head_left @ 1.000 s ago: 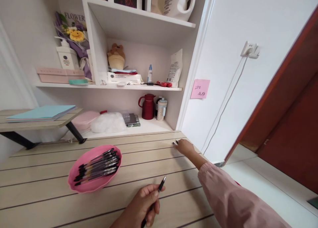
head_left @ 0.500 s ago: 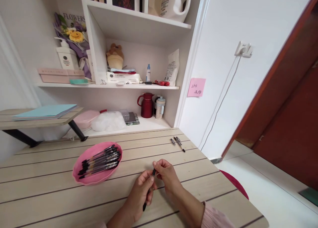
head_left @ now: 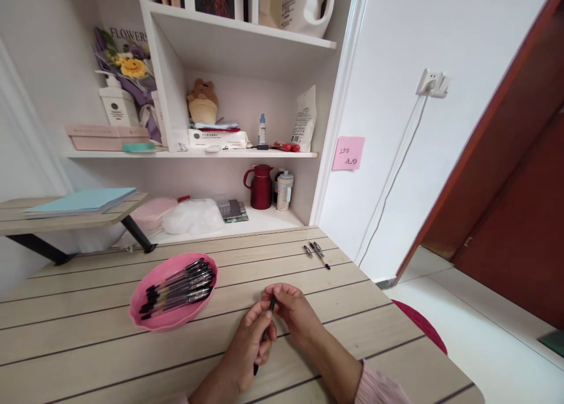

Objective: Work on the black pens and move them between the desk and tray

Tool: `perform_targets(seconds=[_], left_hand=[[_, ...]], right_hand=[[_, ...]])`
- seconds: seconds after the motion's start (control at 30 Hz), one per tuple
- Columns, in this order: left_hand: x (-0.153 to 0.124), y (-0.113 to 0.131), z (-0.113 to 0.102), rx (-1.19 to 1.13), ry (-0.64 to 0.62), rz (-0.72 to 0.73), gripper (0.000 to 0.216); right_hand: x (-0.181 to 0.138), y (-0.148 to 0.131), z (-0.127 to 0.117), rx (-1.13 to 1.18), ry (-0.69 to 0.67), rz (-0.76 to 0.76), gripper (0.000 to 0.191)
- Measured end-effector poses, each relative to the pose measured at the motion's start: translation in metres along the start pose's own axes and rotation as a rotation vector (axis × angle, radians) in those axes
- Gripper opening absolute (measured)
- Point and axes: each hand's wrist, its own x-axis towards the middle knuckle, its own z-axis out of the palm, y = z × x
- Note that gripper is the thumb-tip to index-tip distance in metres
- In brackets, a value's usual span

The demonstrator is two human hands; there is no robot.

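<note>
My left hand (head_left: 252,338) is closed around a black pen (head_left: 256,369), whose lower end sticks out beneath my fingers. At the pen's upper end, the thumb and fingertips of my right hand (head_left: 291,310) pinch its dark tip. Both hands touch or nearly touch just above the wooden desk (head_left: 343,333). To their left stands a pink bowl (head_left: 137,310) with several black-capped clear pens (head_left: 185,286) lying in it. Beyond my right hand, a pen with its cap off (head_left: 320,256) and small clear pen parts (head_left: 307,251) lie near the desk's right edge.
A small raised stand (head_left: 127,207) with a blue folder (head_left: 81,201) is at the left. Behind the desk, a white shelf (head_left: 247,154) holds a red jug (head_left: 261,187), a pale cup (head_left: 284,191) and a plastic bag (head_left: 192,216). A red stool (head_left: 420,322) shows beyond the right edge.
My right hand's fingers have shifted slightly left and curled closer around the pen's upper end. My left hand keeps its hold. The view has moved slightly.
</note>
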Motion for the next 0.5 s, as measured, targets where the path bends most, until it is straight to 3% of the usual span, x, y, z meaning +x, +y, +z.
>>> perform_targets(seconds=[0.13, 0.5], left_hand=[[-0.0005, 0.001, 0.0003, -0.006, -0.02, 0.014, 0.031], [-0.0013, 0.0029, 0.0005, -0.024, 0.002, -0.005, 0.037]], right_hand=[[-0.0001, -0.0027, -0.0014, 0.095, -0.006, 0.086, 0.033], [0.0011, -0.0029, -0.0061, 0.039, -0.026, 0.063, 0.027]])
